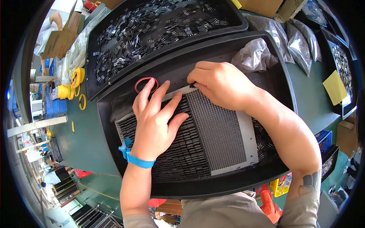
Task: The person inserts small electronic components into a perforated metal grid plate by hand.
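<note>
A grey metal plate with rows of small holes (pixel 218 131) lies in a black tray (pixel 197 189). Small black parts in tight rows (pixel 186 152) cover its left portion; the holes on its right portion are bare. At the plate's far edge, my right hand (pixel 222 83) pinches a small black part (pixel 192 85) between thumb and fingertips. My left hand (pixel 157 117), with a blue wrist strap (pixel 141 162), rests over the filled rows, fingers spread and holding nothing. Beyond its fingertips sits a red ring-shaped band (pixel 137 84).
A second black tray (pixel 167 37) behind holds many loose black pronged parts. Clear plastic bags (pixel 253 57) lie inside the near tray and at the back right. Yellow tape rolls (pixel 77 78) stand at left on the green table (pixel 83 138). A yellow note (pixel 334 87) is at right.
</note>
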A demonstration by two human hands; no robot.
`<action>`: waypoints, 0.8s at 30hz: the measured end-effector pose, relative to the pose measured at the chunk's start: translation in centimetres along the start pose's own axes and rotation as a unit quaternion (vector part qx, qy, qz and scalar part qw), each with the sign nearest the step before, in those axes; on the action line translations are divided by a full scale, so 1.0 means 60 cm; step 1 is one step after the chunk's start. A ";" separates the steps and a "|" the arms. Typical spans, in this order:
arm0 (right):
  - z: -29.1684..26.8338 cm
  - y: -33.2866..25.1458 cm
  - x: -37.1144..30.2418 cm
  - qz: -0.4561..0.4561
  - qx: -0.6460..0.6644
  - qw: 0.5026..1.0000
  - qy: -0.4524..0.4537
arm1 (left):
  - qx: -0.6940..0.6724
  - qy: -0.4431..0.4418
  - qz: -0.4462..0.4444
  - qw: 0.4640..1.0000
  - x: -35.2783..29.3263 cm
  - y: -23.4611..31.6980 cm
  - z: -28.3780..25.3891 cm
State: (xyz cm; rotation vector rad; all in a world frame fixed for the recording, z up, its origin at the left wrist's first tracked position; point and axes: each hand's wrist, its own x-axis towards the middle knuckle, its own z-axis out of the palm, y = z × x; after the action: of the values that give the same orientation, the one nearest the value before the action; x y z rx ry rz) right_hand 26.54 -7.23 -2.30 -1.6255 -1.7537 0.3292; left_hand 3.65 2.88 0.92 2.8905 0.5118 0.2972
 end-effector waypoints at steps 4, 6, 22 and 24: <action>-0.001 0.003 0.000 -0.005 -0.015 1.000 0.000 | 0.035 -0.012 0.008 0.999 0.006 0.001 -0.010; -0.003 0.000 0.000 -0.005 -0.026 1.000 0.000 | 0.038 -0.022 0.009 0.999 0.010 0.003 -0.011; -0.024 -0.003 0.001 0.015 -0.024 0.999 0.030 | -0.029 -0.062 -0.030 0.997 0.018 0.007 -0.013; -0.026 -0.003 0.003 0.022 -0.023 0.999 0.022 | -0.024 -0.058 -0.036 0.997 0.020 0.012 -0.011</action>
State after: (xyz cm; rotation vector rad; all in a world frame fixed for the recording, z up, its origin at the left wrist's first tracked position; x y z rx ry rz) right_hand 27.43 -7.55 -1.03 -1.6925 -1.7065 0.2740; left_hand 4.81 2.75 1.91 2.8141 0.5772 0.1272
